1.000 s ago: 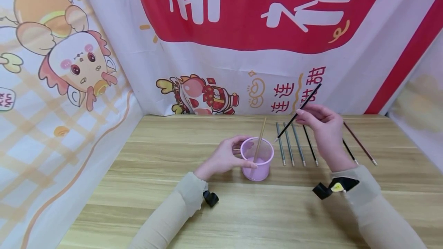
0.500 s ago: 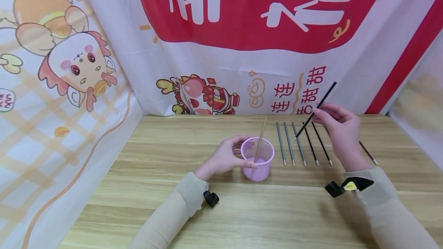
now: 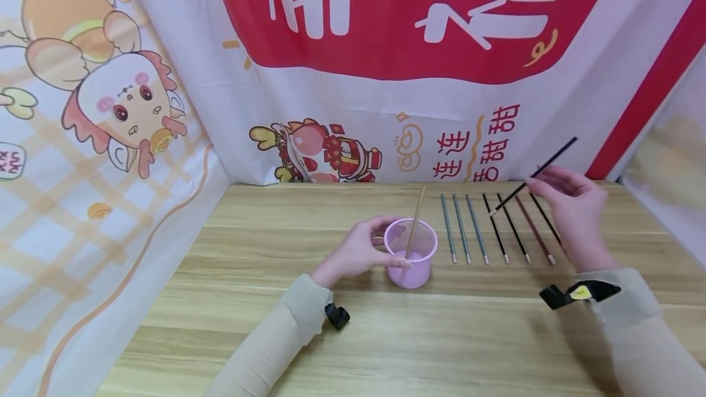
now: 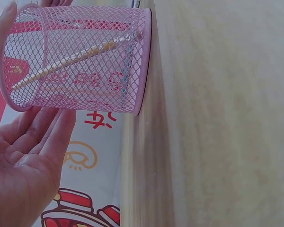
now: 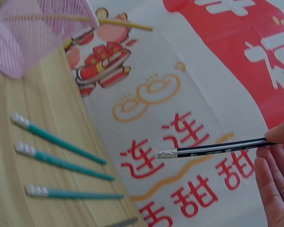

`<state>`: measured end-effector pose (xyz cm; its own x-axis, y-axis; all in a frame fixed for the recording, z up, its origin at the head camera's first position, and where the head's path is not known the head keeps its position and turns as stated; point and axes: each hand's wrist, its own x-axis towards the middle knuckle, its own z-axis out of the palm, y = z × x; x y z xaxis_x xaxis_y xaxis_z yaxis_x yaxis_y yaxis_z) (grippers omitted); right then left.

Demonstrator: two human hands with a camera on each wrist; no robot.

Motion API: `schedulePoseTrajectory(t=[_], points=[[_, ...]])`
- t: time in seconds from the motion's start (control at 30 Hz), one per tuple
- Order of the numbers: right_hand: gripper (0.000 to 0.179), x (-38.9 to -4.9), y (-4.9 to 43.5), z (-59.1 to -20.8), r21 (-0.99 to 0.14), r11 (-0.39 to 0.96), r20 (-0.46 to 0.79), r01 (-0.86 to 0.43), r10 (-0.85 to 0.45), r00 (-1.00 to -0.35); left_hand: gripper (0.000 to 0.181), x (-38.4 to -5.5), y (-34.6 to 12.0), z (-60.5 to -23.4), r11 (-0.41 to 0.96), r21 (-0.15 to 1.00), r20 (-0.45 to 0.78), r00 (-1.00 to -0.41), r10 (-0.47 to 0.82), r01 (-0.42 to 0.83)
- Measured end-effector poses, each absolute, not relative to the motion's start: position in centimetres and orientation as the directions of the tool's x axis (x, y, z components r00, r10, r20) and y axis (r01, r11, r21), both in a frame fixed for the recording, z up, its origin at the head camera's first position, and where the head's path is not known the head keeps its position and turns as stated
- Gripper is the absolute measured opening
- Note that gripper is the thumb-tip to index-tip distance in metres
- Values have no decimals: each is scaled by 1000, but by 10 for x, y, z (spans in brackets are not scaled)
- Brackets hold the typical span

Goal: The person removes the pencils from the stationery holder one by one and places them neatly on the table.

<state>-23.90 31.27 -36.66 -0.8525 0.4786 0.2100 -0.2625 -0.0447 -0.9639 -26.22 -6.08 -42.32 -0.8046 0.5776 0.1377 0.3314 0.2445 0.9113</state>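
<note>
My left hand holds a pink mesh pen holder, thumb at the near rim and fingers round the far side. The holder stands upright on the table with one yellow pencil leaning inside. My right hand pinches a black pencil between thumb and fingers, its eraser end pointing down to the left. That pencil is raised above a row of pencils. In the row lie three teal pencils, two black pencils, a dark red pencil, and another black pencil beside my right hand.
The wooden table ends at a white and red printed cloth hanging behind it. Another printed cloth borders the left side. Erasers on the lying pencils point toward me.
My right hand has moved rightward with the black pencil, away from the pen holder, and the pencil has tilted flatter. My left hand and the holder have stayed put.
</note>
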Motion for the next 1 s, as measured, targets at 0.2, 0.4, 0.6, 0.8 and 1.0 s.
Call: schedulePoseTrajectory(t=[0.2, 0.4, 0.6, 0.8, 1.0], points=[[40, -235, 347, -372, -963, -83, 185, -257, 493, -850, 80, -261, -60, -422, 252, 907, 142, -808, 571, 338], [33, -231, 375, -375, -947, -134, 192, -293, 495, -847, 81, -260, -59, -422, 233, 917, 140, -810, 570, 322], [30, -232, 400, -375, -932, -117, 220, -342, 568, -793, 81, -260, -59, -423, 228, 918, 145, -810, 569, 324], [37, -234, 428, -371, -982, 110, 191, -156, 603, -775, 81, -261, -59, -424, 231, 917, 145, -810, 569, 326], [53, -241, 448, -367, -934, 349, 146, 80, 575, -805, 80, -260, -59, -423, 232, 914, 149, -807, 571, 333]])
